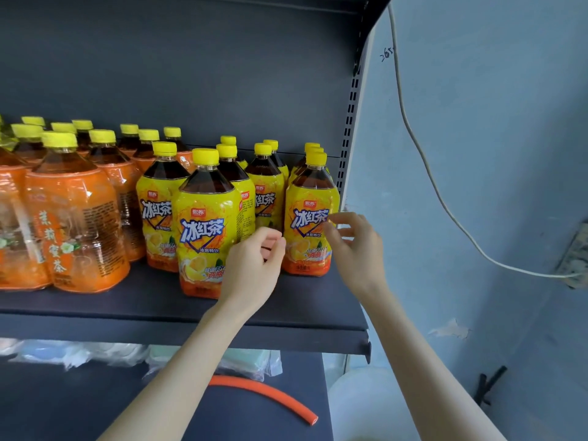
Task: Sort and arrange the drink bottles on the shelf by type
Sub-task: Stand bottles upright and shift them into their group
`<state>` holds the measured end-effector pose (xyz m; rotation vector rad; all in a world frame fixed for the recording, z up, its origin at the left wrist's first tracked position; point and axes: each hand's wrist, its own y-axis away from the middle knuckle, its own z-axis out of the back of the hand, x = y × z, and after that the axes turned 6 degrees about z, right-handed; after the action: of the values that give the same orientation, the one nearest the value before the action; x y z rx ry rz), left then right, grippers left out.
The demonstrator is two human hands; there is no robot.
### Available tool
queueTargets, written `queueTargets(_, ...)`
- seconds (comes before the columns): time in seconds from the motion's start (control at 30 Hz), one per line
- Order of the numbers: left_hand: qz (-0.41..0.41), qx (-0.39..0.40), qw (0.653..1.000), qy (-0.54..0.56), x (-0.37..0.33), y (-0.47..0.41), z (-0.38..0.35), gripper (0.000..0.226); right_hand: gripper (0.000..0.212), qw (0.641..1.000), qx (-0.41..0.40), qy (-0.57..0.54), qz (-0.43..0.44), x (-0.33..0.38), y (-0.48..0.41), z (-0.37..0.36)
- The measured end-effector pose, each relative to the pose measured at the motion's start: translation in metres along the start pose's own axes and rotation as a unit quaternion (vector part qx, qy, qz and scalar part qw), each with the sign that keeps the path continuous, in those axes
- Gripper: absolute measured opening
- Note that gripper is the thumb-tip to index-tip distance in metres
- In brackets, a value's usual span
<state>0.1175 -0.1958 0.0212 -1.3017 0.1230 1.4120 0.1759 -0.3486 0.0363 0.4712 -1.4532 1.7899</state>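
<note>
- Yellow caps sit on every bottle on the dark shelf (pixel 302 300) — all the bottles stand up straight.
- On the right stand the yellow-label bottles (pixel 264 186), in short rows going back; the drink inside looks dark brown.
- One front yellow bottle (pixel 203 224) stands closer to the shelf edge than the rest.
- The left hand (pixel 251 265) is just beside this bottle, on its right side. Its fingers are curled in loosely and hold nothing.
- The far-right yellow bottle (pixel 310 214) stands next to the shelf post.
- The right hand (pixel 353 246) is at this bottle's right side — fingers spread apart, tips on or very close to the shiny label. I cannot tell if they touch.
- On the left stand the orange-label bottles (pixel 76 218), bigger and rounder, with crinkly shiny plastic wrap.
- Below the shelf lies a bent orange tube (pixel 270 393) on a dark surface.
</note>
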Motion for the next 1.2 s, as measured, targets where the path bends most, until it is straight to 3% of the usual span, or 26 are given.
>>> queueTargets(0.17, -0.063, -0.175, 0.982, 0.023, 0.014, 0.016, 0.052, 0.01, 0.009, 0.999, 0.034, -0.017, 0.017, 0.029, 0.015, -0.024)
queueTargets(0.23, -0.037, -0.213, 0.976, 0.041, 0.027, 0.01, 0.067, 0.013, 0.009, 0.997, 0.05, -0.044, 0.037, 0.044, 0.016, -0.04)
queueTargets(0.3, 0.018, -0.2, 0.978, 0.059, 0.042, 0.0, 0.078, 0.029, 0.006, 0.994, 0.069, -0.076, 0.04, 0.055, 0.018, -0.059)
queueTargets(0.4, 0.058, -0.098, 0.989, 0.095, 0.061, -0.012, 0.089, 0.045, 0.041, 0.988, 0.105, -0.116, -0.001, 0.064, 0.023, -0.089)
queueTargets(0.47, 0.064, -0.021, 0.989, 0.135, 0.07, -0.017, 0.093, 0.044, 0.064, 0.982, 0.102, -0.156, -0.038, 0.068, 0.026, -0.108)
queueTargets(0.53, 0.039, 0.016, 0.989, 0.145, 0.079, -0.019, 0.095, 0.039, 0.073, 0.975, 0.08, -0.195, -0.066, 0.071, 0.03, -0.126)
queueTargets(0.6, 0.014, 0.029, 0.989, 0.142, 0.088, -0.02, 0.097, 0.038, 0.066, 0.973, 0.047, -0.214, -0.074, 0.071, 0.034, -0.139)
queueTargets(0.7, -0.011, 0.015, 0.991, 0.133, 0.096, -0.017, 0.102, 0.031, 0.035, 0.977, 0.003, -0.203, -0.059, 0.073, 0.038, -0.148)
queueTargets(0.8, -0.04, -0.074, 0.994, 0.073, 0.101, -0.015, 0.104, 0.036, 0.042, 0.979, -0.03, -0.195, -0.058, 0.075, 0.041, -0.148)
queueTargets(0.87, -0.017, -0.08, 0.994, 0.066, 0.104, -0.022, 0.103, 0.051, 0.05, 0.976, -0.055, -0.202, -0.06, 0.074, 0.043, -0.144)
queueTargets(0.97, 0.068, -0.041, 0.993, 0.086, 0.105, -0.037, 0.102, 0.071, 0.047, 0.975, -0.071, -0.201, -0.058, 0.069, 0.046, -0.137)
queueTargets(1.2, 0.116, -0.05, 0.992, -0.019, 0.109, -0.049, 0.096, 0.089, 0.032, 0.977, -0.085, -0.191, -0.049, 0.064, 0.045, -0.132)
